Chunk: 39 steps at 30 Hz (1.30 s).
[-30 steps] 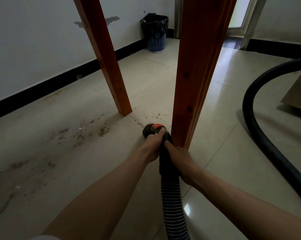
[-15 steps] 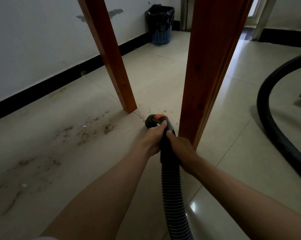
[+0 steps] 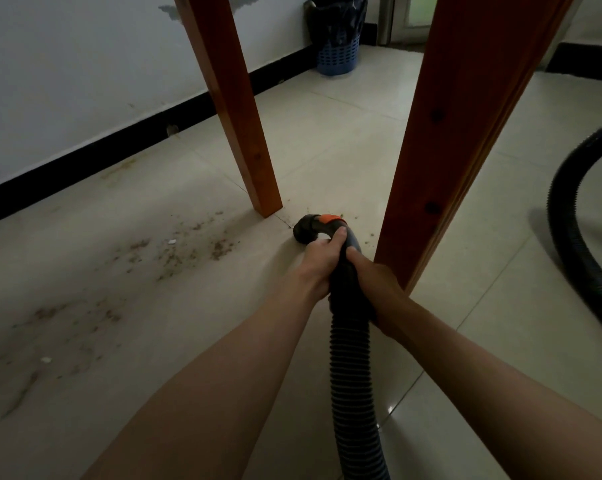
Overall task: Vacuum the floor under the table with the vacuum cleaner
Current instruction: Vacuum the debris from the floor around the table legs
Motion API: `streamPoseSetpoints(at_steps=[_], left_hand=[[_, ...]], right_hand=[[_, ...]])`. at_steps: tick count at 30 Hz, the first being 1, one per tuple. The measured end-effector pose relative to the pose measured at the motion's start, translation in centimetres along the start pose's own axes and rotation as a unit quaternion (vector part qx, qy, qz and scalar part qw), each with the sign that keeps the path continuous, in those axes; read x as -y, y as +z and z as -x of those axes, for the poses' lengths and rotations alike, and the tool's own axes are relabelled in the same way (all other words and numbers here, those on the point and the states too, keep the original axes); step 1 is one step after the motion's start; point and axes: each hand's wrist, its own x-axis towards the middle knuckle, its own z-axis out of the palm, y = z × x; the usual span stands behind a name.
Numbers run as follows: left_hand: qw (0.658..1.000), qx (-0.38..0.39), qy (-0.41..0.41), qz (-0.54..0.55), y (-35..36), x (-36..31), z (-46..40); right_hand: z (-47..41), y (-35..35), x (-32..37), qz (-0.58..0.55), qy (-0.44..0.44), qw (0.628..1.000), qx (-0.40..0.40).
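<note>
Brown crumbs [image 3: 175, 258] are left strewn on the floor [image 3: 327, 150] at left | black nozzle [image 3: 308, 228] is set between the table legs [image 3: 230, 98] | hose handle [image 3: 348, 271] is gripped by left hand [image 3: 318, 261] and right hand [image 3: 375, 285] together | most judged undone

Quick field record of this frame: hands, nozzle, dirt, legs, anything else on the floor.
left hand: grips hose handle, nearer the nozzle
right hand: grips same handle, behind the left
nozzle: black with orange band, mouth down at the floor between the two legs
debris: brown crumbs scattered on tiles left of nozzle, not yet reached
table legs: far leg, near leg, both wooden
hose: ribbed, runs back toward camera
bin: blue basket with black bag, by wall
</note>
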Motion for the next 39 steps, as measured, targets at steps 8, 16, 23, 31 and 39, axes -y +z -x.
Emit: streamPoseSetpoints(at_steps=[8,16,23,31,39], left_hand=[[1.000,0.012,0.003,0.020,-0.8,-0.4,-1.5],[0.999,-0.025,-0.006,0.038,0.0,0.2,-1.9],[0.999,-0.029,-0.009,0.039,-0.4,-0.2,-2.2],[0.999,-0.038,-0.014,0.021,-0.9,-2.1,-2.8],[0.999,-0.051,0.014,-0.006,-2.2,-2.0,-4.6]], right_hand=[[-1.5,0.0,0.3,-0.032,0.030,0.999,0.030],[-1.0,-0.6,1.4,-0.070,0.083,0.992,0.057],[-1.7,0.0,0.9,-0.024,0.037,0.999,0.013],[-3.5,1.3,1.8,-0.039,0.029,0.999,-0.015],[-4.7,1.8,1.7,-0.028,0.038,0.999,-0.005]])
